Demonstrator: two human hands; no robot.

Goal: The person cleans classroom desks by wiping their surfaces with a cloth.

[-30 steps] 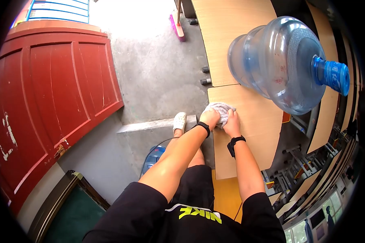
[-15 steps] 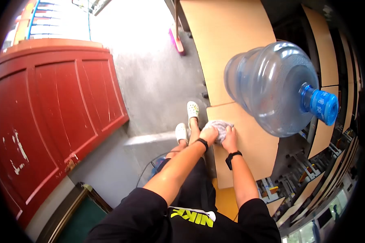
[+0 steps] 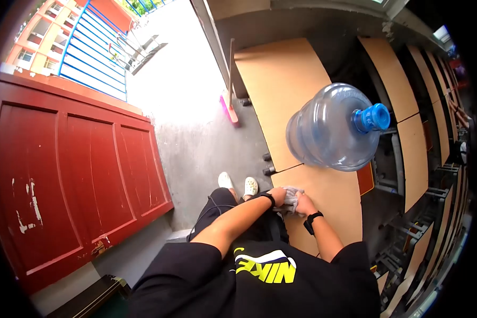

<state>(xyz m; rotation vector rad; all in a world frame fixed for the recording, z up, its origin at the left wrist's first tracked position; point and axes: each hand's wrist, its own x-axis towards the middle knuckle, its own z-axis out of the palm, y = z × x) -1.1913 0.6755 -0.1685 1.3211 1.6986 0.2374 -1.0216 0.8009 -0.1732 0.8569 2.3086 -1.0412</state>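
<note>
Both hands meet at a bunched, light grey cloth (image 3: 290, 199) over the left edge of the near desk (image 3: 331, 193). My left hand (image 3: 277, 196) is closed on the cloth's left side. On its right side, my right hand (image 3: 304, 204) also grips it, with the fingers partly hidden by the folds. Beyond my hands, a large clear-blue water bottle (image 3: 328, 130) lies across the desktops, its blue cap pointing right.
A red door (image 3: 79, 175) stands at the left. A pink broom (image 3: 229, 108) leans beside the far desk (image 3: 281, 85). More desks (image 3: 392, 79) line the right side. A blue railing (image 3: 95, 50) shows outside the doorway.
The view has shifted, so the hands, desks and bottle sit lower in it and more of the doorway shows. My feet are now side by side. Both hands still hold the cloth.
</note>
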